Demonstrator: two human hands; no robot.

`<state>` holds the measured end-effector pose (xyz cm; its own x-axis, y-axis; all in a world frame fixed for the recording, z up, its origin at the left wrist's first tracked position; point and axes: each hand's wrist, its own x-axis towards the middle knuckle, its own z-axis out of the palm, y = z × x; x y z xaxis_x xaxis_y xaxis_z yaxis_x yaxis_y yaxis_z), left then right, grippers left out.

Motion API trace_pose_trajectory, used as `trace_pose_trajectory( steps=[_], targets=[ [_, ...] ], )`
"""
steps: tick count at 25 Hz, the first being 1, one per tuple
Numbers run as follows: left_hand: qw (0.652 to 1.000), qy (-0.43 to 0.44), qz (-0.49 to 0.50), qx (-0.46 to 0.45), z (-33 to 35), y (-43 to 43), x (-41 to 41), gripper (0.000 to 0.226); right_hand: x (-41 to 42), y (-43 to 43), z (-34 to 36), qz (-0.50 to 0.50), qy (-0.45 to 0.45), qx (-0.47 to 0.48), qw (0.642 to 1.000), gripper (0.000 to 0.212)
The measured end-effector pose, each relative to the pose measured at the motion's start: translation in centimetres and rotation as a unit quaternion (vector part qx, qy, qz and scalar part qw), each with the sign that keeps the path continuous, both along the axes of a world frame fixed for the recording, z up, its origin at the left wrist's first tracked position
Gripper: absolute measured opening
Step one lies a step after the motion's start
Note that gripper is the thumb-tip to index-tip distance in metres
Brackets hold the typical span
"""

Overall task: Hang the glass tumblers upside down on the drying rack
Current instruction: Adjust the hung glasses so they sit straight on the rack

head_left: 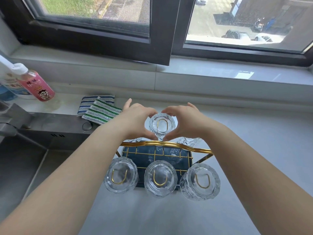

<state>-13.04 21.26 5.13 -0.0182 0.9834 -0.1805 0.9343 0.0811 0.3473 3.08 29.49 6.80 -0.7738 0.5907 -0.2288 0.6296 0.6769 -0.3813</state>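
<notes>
A gold wire drying rack (166, 143) with a dark blue tray (149, 156) stands on the white counter. Three clear textured tumblers hang upside down on its near prongs: left (120, 175), middle (160, 178), right (200, 181). A further tumbler (162, 125) sits upside down over the far middle prong. My left hand (135, 120) and my right hand (183, 120) cup it from both sides. Parts of two more tumblers (189, 141) show behind my hands on the far side.
A steel sink (25, 158) lies to the left. Two striped cloths (100, 110) lie on the counter behind it. A pink bottle (36, 84) and a blue-white bottle (8, 87) stand far left. An open window frame (162, 31) hangs over the sill.
</notes>
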Motion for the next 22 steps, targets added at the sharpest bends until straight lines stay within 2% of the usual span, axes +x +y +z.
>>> trace_pose_trajectory(
  steps=[6,10,15,20,22],
  targets=[
    [1.000,0.003,0.001,-0.009,0.1,0.1,0.1,0.069,0.2,0.0,-0.1,0.004,-0.008,0.001,1.000,0.083],
    [1.000,-0.004,0.025,0.007,0.8,-1.3,-0.9,0.084,0.4,0.2,0.1,0.006,-0.017,-0.018,1.000,0.088],
    [0.992,-0.077,0.099,0.033,1.4,-4.6,-3.9,0.100,0.6,0.3,0.8,0.003,-0.010,-0.033,0.999,0.092],
    [0.960,-0.225,0.153,0.062,0.4,-6.5,-5.4,0.111,-2.3,-0.5,2.3,0.002,0.112,-0.079,0.991,0.088],
    [0.954,-0.251,0.159,0.049,-0.4,-6.5,-5.6,0.110,-4.2,-1.3,1.7,0.036,0.072,-0.044,0.996,0.087]
  ],
)
